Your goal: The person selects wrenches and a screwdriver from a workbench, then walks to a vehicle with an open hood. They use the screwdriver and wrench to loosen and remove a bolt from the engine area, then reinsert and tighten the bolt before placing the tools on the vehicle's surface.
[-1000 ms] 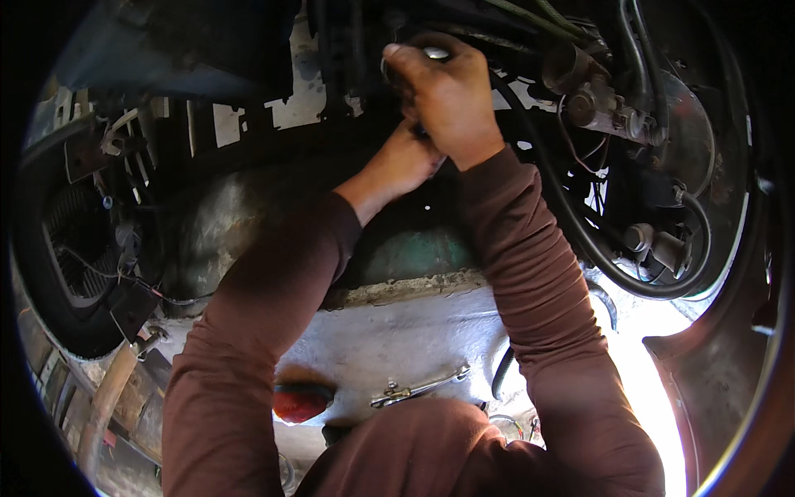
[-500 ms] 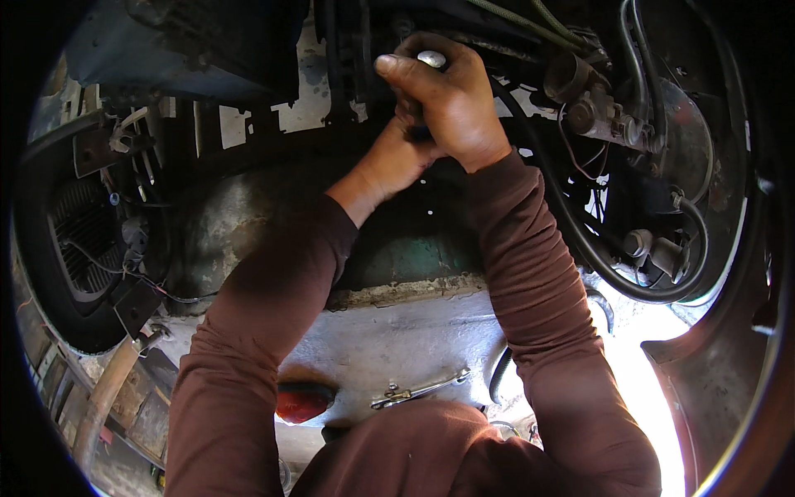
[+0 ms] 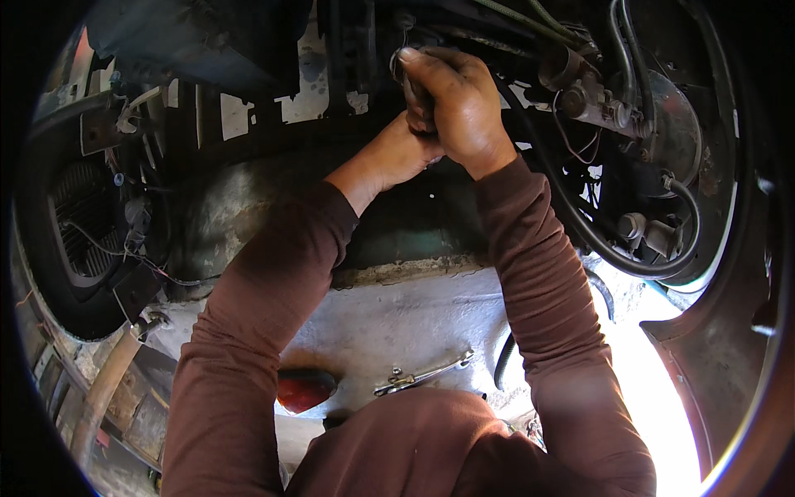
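Both my hands are together at the upper middle, close under the dark metal parts. My right hand (image 3: 465, 106) is closed, its thumb pointing up and left and its fingers curled round something they hide. Just below and left, my left hand (image 3: 397, 153) is also closed, its fingers mostly out of sight behind the right one. What the two hands grip cannot be made out. A small thin metal ring or loop (image 3: 395, 65) shows beside the right thumb.
Below my hands lies a pale ledge (image 3: 406, 315) with a chrome wrench-like tool (image 3: 424, 374) and a red lamp lens (image 3: 303, 391). A thick black hose (image 3: 613, 263) curves at right beside metal fittings (image 3: 592, 103). Loose wires (image 3: 137, 263) and a ribbed panel (image 3: 83, 211) are at left.
My right hand has turned and closed further; the shiny rounded metal end that showed in it is now hidden. Both hands stay together. The view has shifted slightly.
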Demonstrator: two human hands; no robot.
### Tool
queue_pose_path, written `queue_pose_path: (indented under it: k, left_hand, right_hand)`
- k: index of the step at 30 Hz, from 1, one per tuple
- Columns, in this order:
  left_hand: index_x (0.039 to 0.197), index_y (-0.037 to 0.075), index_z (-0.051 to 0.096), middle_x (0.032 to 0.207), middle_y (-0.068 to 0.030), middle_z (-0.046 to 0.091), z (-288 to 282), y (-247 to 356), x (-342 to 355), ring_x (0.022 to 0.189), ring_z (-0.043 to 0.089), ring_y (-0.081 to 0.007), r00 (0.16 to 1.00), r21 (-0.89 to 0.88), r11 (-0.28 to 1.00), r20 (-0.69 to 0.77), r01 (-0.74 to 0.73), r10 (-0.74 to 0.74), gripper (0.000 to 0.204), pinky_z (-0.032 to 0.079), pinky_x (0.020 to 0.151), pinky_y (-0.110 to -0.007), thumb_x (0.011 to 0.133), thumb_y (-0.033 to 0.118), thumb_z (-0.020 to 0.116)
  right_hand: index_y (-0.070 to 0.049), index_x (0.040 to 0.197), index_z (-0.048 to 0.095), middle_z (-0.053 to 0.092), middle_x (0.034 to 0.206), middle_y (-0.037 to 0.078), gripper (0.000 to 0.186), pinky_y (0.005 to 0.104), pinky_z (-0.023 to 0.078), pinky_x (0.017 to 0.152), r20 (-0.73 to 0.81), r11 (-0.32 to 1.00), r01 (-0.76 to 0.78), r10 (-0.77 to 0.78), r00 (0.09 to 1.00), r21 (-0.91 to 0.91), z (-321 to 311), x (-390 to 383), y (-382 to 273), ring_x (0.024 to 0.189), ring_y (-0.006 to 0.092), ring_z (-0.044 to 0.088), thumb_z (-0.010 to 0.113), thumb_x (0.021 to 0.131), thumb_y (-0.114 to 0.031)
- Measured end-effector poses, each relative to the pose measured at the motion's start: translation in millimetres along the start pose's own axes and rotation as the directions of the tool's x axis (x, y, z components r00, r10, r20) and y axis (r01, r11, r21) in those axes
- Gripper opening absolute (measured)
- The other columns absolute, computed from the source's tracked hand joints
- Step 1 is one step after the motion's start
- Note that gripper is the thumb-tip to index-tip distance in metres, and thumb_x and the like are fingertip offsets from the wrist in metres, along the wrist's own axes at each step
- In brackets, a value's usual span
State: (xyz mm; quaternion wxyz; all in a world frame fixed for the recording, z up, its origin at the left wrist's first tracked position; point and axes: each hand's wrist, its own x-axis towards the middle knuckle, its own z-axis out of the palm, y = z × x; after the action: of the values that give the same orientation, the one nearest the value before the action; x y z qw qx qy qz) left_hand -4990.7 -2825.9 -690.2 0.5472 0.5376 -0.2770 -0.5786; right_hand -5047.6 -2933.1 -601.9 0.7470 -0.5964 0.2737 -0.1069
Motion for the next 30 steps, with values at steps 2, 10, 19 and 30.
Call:
queue_pose_path:
  k: [2, 10, 19, 30]
  left_hand:
    - [0.106, 0.004, 0.071, 0.088, 0.0011, 0.068, 2.7, -0.9, -0.3, 0.084, 0.060, -0.0112, 0.999, 0.009, 0.999, -0.015, -0.038, 0.038, 0.016, 0.050, 0.073, -0.031, 0.092, 0.011, 0.075]
    - [0.108, 0.003, 0.071, 0.095, -0.0017, 0.073, 12.4, -8.4, -3.5, 0.092, 0.064, -0.0127, 0.983, -0.026, 0.991, -0.129, -0.132, 0.128, 0.018, 0.054, 0.084, -0.034, 0.093, 0.012, 0.075]
    - [0.118, 0.004, 0.070, 0.113, -0.0045, 0.074, 18.2, 1.4, -5.3, 0.109, 0.065, -0.0162, 0.987, 0.029, 0.995, -0.122, -0.100, 0.102, 0.024, 0.052, 0.097, -0.035, 0.096, 0.012, 0.075]
    - [0.116, 0.004, 0.070, 0.112, -0.0046, 0.074, 15.8, 1.7, -2.1, 0.108, 0.065, -0.0128, 0.999, -0.085, 0.996, -0.032, -0.029, 0.026, 0.021, 0.052, 0.096, -0.033, 0.096, 0.008, 0.072]
  right_hand:
    - [-0.005, 0.070, 0.052, 0.046, 0.061, 0.001, 0.035, 0.0281, 0.035, 0.049, 0.011, 0.999, 0.015, -0.016, 1.000, 0.044, 0.2, 0.4, 1.7, 0.051, 0.0102, 0.041, 0.059, 0.102, -0.019]
    - [-0.003, 0.070, 0.053, 0.048, 0.059, 0.002, 0.033, 0.0287, 0.035, 0.048, -0.033, 0.999, 0.047, -0.047, 0.998, -0.012, 0.7, 1.7, 6.1, 0.049, 0.0110, 0.041, 0.058, 0.100, -0.017]
    - [-0.003, 0.068, 0.052, 0.048, 0.057, 0.002, 0.034, 0.0293, 0.034, 0.047, -0.077, 1.000, -0.004, 0.003, 0.997, -0.005, 3.8, -3.8, -2.0, 0.048, 0.0120, 0.042, 0.058, 0.099, -0.017]
    - [-0.002, 0.068, 0.052, 0.048, 0.057, 0.004, 0.033, 0.0299, 0.038, 0.049, -0.021, 0.997, 0.075, -0.075, 0.997, 0.002, -1.7, -4.5, 1.1, 0.047, 0.0122, 0.042, 0.056, 0.098, -0.015]
